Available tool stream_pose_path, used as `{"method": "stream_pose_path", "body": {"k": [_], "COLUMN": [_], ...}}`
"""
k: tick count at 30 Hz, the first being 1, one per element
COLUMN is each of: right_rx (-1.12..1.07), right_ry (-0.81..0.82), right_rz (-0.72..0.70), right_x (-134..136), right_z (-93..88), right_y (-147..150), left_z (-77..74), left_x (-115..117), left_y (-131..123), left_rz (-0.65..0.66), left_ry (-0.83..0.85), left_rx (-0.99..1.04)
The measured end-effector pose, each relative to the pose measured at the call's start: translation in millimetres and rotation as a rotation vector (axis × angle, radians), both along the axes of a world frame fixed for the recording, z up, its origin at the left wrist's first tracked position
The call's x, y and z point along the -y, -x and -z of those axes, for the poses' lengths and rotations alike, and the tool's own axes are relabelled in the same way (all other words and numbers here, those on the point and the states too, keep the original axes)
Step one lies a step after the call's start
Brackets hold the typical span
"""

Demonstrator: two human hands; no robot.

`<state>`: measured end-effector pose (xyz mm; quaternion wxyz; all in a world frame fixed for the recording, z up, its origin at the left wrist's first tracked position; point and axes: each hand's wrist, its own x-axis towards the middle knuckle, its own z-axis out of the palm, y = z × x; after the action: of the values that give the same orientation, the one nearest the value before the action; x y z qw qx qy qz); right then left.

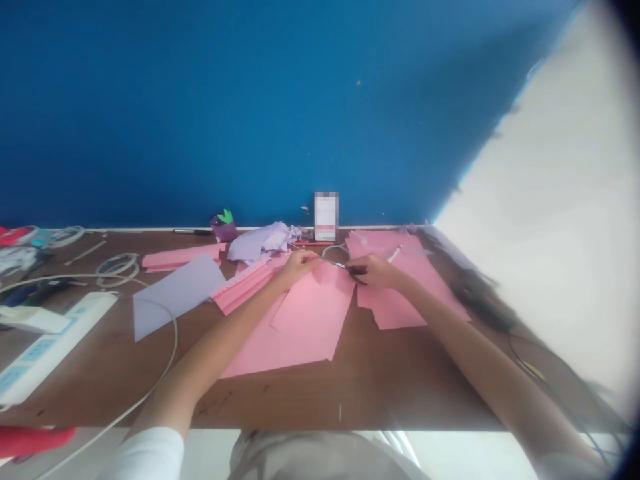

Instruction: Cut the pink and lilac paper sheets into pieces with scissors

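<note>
We see black-handled scissors (pixel 354 272) closed in the right hand (pixel 379 271), blades pointing left, tips just beside the left hand (pixel 299 267). That hand looks closed in a pinch on the top edge of a large pink paper sheet (pixel 313 327), which lies mid-counter; we cannot tell whether the blades are in the paper. Progress as far as visible: loose pink paper pieces (pixel 395 293) are stacked under the right hand, long pink paper strips (pixel 180 257) lie further left, and no finished item is identifiable. Nearby are a pink plastic ruler (pixel 241 281), a thin grey wire coil (pixel 335 252) and a white pen (pixel 393 254). Further out are a flat lavender paper sheet (pixel 175 297), crumpled lavender paper (pixel 263 241), a purple cup with green leaves (pixel 223 228) and a white power strip (pixel 55 343), all on the brown wooden counter (pixel 300 393), against a blue wall (pixel 250 113).
</note>
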<state>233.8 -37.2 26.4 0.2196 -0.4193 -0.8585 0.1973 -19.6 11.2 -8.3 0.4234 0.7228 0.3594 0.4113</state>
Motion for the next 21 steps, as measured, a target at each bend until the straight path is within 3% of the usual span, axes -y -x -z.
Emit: {"method": "stream_pose_path", "body": {"k": [21], "right_rx": [-0.113], "right_ry": [0.165], "right_rz": [0.028], "right_x": [3.4], "right_z": [-2.7], "right_y": [5.7], "left_z": [-2.2], "left_x": [0.6], "left_y": [0.3], "left_rz": [0.006], "left_ry": [0.149], "left_rx": [0.105]}}
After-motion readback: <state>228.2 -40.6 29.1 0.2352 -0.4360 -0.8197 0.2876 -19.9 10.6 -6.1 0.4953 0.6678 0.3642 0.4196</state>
